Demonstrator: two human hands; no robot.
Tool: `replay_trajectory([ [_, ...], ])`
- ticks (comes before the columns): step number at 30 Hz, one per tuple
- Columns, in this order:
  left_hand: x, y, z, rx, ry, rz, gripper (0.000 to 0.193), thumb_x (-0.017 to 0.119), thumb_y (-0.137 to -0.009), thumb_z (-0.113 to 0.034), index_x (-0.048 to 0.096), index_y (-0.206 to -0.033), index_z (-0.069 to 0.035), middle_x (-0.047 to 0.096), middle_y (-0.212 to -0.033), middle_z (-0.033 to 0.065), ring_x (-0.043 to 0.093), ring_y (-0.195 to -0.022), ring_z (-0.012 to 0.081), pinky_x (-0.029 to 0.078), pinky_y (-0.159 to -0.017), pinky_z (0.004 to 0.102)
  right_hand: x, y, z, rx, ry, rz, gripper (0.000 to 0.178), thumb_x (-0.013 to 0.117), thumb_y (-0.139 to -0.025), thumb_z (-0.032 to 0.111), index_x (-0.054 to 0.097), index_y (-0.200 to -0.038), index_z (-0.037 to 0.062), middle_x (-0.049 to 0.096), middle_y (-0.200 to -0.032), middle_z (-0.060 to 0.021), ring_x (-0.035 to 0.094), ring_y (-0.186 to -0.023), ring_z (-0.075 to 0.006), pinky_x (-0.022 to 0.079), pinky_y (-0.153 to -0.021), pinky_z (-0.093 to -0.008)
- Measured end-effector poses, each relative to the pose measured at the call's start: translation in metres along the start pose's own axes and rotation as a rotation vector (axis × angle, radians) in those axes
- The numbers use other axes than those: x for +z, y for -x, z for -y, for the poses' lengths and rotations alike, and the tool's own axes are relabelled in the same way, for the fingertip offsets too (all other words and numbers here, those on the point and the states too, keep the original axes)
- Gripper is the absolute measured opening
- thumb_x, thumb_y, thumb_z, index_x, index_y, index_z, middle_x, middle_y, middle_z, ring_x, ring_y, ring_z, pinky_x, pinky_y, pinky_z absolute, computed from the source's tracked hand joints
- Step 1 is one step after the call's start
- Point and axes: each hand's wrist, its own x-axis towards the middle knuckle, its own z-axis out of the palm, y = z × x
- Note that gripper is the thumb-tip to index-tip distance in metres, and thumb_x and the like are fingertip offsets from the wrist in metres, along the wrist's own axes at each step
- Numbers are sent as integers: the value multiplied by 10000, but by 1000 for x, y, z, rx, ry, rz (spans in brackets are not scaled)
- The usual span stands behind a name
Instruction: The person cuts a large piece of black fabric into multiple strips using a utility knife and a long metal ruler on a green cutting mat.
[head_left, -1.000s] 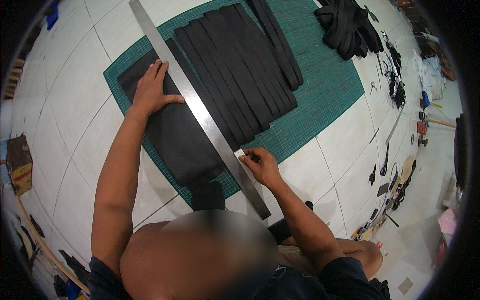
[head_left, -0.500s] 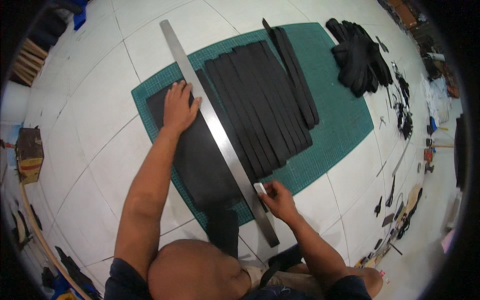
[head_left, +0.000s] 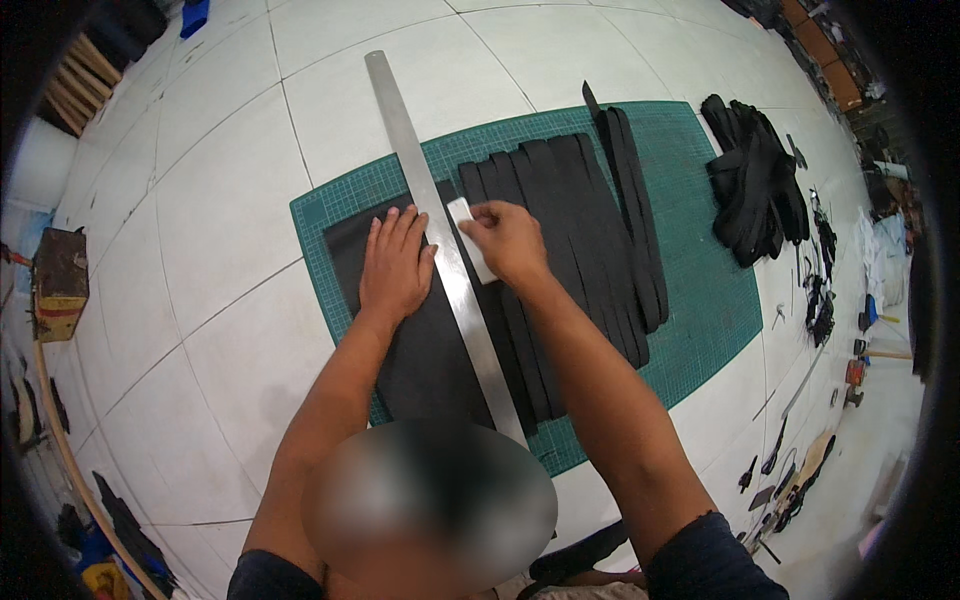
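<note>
A long steel ruler point(head_left: 415, 190) lies diagonally across a black fabric sheet point(head_left: 420, 340) on a green cutting mat point(head_left: 700, 300). My left hand point(head_left: 393, 262) presses flat on the fabric, fingers against the ruler's left edge. My right hand point(head_left: 505, 240) grips a small white chalk-like piece point(head_left: 470, 238) held against the ruler's right edge near the fabric's far end. Several cut black strips point(head_left: 560, 230) lie side by side to the right of the ruler.
A pile of black strips point(head_left: 752, 190) sits on the white tiled floor beyond the mat's right end. Small tools and scraps point(head_left: 815, 300) litter the floor at right. A wooden box point(head_left: 60, 282) stands at far left, a blue object point(head_left: 194, 16) at top.
My right hand has travelled along the ruler from its near end up to the far end of the fabric. My left hand stays pressed beside the ruler. The view has shifted closer.
</note>
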Motion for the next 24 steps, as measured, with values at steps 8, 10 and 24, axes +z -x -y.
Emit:
replay_trajectory([
  [8, -4, -3, -3, -22, 13, 57, 471, 554, -974, -230, 515, -1401, -35, 470, -1497, 177, 369, -1429, 389, 206, -1213, 531, 25, -32, -1, 132, 223, 70, 332, 749, -850, 309, 747, -1058, 51, 736, -1029, -181, 700, -993, -372, 541, -864, -457],
  [10, -3, -3, -2, -19, 5, 59, 476, 553, -974, -229, 512, -1406, -35, 467, -1501, 175, 366, -1432, 388, 205, -1213, 531, 21, -36, 0, 138, 186, 103, 344, 748, -849, 324, 745, -1065, 56, 733, -1039, -179, 696, -1007, -367, 538, -870, -464],
  [24, 1, -8, -5, -17, -38, 70, 502, 577, -945, -220, 518, -1416, -58, 471, -1502, 153, 369, -1438, 364, 198, -1221, 521, 24, -27, 3, 48, 363, 34, 371, 690, -868, 360, 713, -1077, 54, 695, -1090, -196, 679, -1051, -358, 539, -885, -483],
])
